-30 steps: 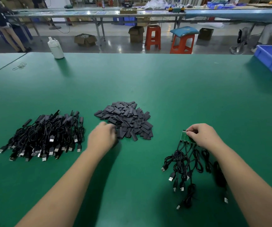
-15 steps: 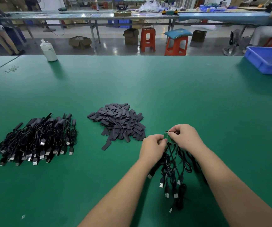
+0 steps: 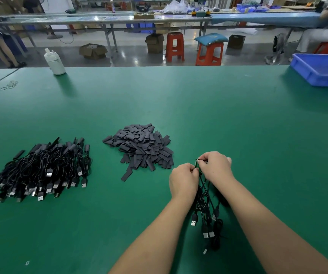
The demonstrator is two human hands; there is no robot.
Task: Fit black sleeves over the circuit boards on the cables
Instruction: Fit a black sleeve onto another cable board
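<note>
Both hands, left hand (image 3: 183,181) and right hand (image 3: 215,166), pinch one circuit board (image 3: 196,164) right of the sleeve pile (image 3: 141,147); finished cables (image 3: 40,171) lie left of it, several remain.

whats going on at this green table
A person is sleeving cable circuit boards. Both hands meet over a small bunch of cables: the right hand and left hand pinch a green circuit board between them. The pile of black sleeves lies just left, and a big heap of cables sits further left.
</note>
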